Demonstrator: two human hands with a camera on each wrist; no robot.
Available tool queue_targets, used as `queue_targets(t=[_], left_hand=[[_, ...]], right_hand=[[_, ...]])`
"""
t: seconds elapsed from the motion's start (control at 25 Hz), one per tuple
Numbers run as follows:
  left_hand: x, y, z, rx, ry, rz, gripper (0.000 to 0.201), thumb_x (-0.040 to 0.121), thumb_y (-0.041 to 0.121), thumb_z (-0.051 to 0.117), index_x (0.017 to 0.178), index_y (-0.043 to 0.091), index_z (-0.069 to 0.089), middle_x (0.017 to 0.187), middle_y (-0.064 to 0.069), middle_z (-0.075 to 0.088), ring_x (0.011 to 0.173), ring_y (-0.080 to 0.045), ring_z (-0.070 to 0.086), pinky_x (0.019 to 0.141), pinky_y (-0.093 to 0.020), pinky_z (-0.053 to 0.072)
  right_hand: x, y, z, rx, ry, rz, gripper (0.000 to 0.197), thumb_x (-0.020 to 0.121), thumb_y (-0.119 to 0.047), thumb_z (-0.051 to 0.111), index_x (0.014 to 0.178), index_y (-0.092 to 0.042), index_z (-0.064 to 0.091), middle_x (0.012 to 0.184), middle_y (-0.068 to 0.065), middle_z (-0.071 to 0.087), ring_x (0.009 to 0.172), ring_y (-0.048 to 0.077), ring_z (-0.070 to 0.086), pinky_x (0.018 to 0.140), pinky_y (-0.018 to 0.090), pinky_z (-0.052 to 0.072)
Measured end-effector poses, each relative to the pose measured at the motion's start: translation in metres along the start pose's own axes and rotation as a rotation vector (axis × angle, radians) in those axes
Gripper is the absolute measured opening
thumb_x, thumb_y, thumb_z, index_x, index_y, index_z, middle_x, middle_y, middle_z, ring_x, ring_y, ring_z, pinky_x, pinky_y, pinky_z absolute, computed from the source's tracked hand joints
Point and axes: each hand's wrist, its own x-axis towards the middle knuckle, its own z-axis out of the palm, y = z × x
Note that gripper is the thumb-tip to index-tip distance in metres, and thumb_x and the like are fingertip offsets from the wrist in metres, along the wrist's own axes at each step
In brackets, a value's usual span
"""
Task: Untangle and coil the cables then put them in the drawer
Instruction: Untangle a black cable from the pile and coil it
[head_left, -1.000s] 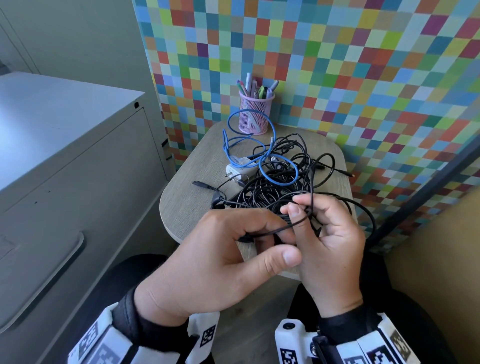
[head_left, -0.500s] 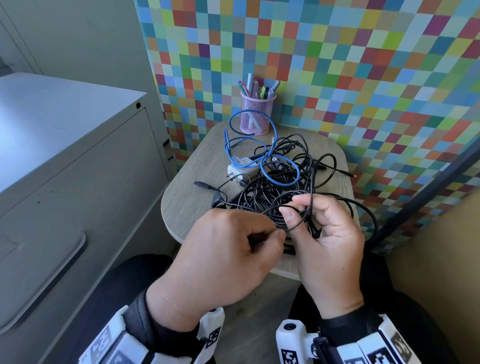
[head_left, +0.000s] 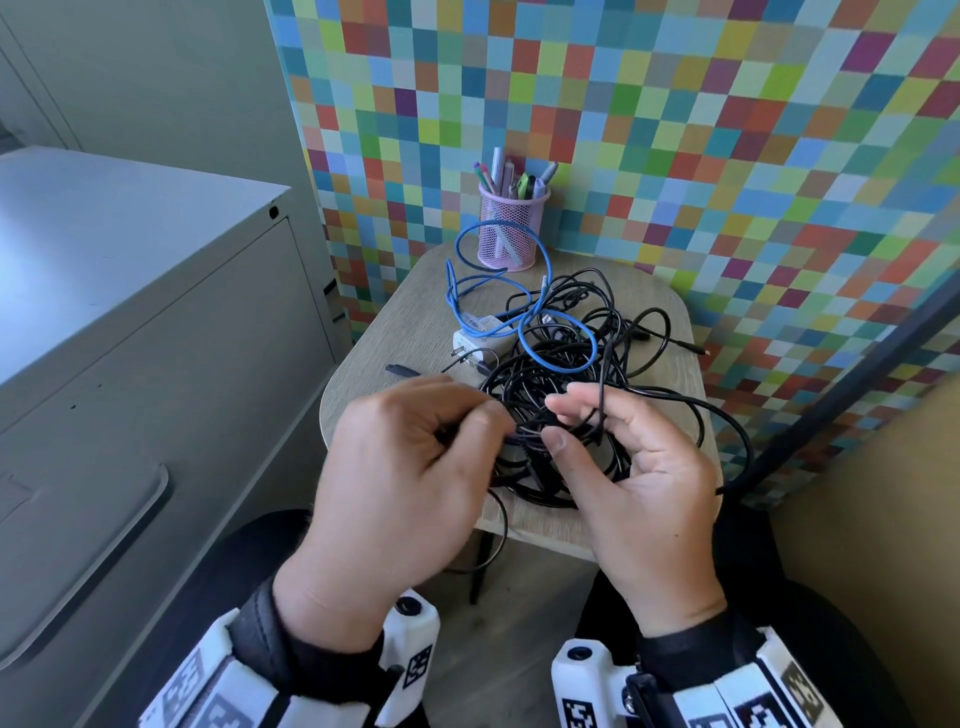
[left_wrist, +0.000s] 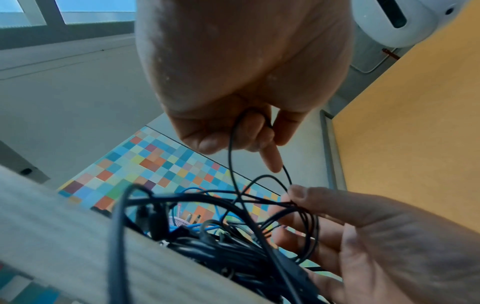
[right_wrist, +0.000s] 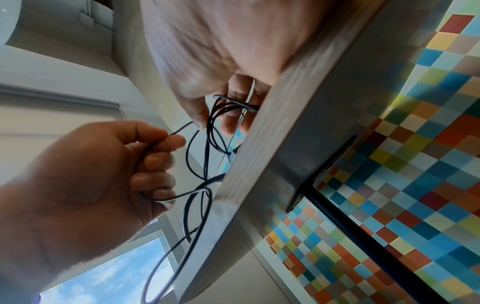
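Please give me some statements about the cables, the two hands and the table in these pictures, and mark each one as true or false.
1. The left hand pinches a thin black cable. True.
2. The blue cable is already coiled and lies in the drawer. False: it lies in loose loops on the small round-cornered wooden table, partly over the tangled black cables.
3. The pink mesh pen cup stands at the table's far edge, by the multicoloured checkered wall. True.
4. The right hand is empty. False: black cable loops run across its fingers.
5. The grey metal cabinet stands to the right of the table. False: it stands to the left.
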Motion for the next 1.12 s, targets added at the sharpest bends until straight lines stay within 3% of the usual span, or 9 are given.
queue_targets(t=[0.16,0.32,0.52,0.72,0.8,0.92,1.12], left_hand=[[0.002,-0.001,-0.002,-0.050,0.075,-0.031,0.024,0.093,0.024,0.058,0.092,0.028,0.081,0.065,0.010,0.059,0.064,-0.009,0.058,0.059,-0.021,0.042],[0.001,-0.002,0.003,0.052,0.049,-0.023,0.016,0.094,0.026,0.065,0.093,0.034,0.079,0.066,0.022,0.058,0.052,-0.005,0.050,0.054,-0.008,0.031],[0.002,-0.005,0.005,0.057,0.060,-0.059,0.009,0.089,0.027,0.075,0.085,0.035,0.074,0.060,0.026,0.055,0.049,0.000,0.046,0.054,-0.008,0.031],[0.005,-0.014,0.006,-0.034,0.142,-0.149,0.009,0.093,0.028,0.070,0.085,0.030,0.071,0.051,0.010,0.055,0.042,-0.009,0.040,0.050,-0.015,0.031],[0.005,-0.015,0.007,-0.071,0.126,-0.156,0.009,0.093,0.027,0.070,0.085,0.029,0.072,0.057,0.007,0.063,0.043,-0.009,0.039,0.049,-0.016,0.031],[0.004,-0.014,0.008,-0.119,0.088,-0.145,0.011,0.091,0.021,0.074,0.082,0.027,0.074,0.053,0.008,0.055,0.044,-0.007,0.038,0.050,-0.015,0.032],[0.001,-0.008,-0.001,-0.097,-0.070,-0.007,0.020,0.081,0.008,0.078,0.074,0.027,0.076,0.075,0.007,0.067,0.059,-0.009,0.056,0.059,-0.012,0.040]], right_hand=[[0.001,0.000,-0.001,0.023,-0.044,-0.010,0.047,0.084,0.000,0.082,0.121,-0.026,0.069,0.114,-0.007,0.077,0.099,0.021,0.074,0.094,0.033,0.057],[0.000,0.001,0.001,0.047,-0.067,-0.022,0.052,0.082,-0.003,0.080,0.124,-0.031,0.066,0.120,-0.011,0.075,0.096,0.017,0.074,0.090,0.033,0.059],[-0.002,0.001,-0.003,0.043,-0.076,-0.053,0.039,0.095,-0.004,0.061,0.133,-0.011,0.064,0.126,-0.006,0.074,0.094,0.011,0.072,0.084,0.024,0.055],[-0.001,-0.002,-0.008,0.118,-0.089,0.017,0.045,0.099,0.002,0.046,0.135,-0.019,0.063,0.129,-0.004,0.073,0.121,0.017,0.069,0.094,0.038,0.059],[0.000,-0.001,-0.008,0.111,-0.089,0.041,0.048,0.096,0.001,0.047,0.136,-0.022,0.062,0.129,-0.007,0.073,0.111,0.011,0.069,0.086,0.037,0.058],[-0.001,0.001,-0.008,0.100,-0.078,0.049,0.049,0.094,-0.002,0.050,0.136,-0.025,0.062,0.130,-0.012,0.073,0.087,0.016,0.058,0.068,0.035,0.052],[0.000,0.004,-0.009,0.107,-0.050,0.036,0.049,0.094,-0.001,0.052,0.137,-0.023,0.062,0.132,-0.012,0.071,0.083,0.016,0.052,0.057,0.020,0.044]])
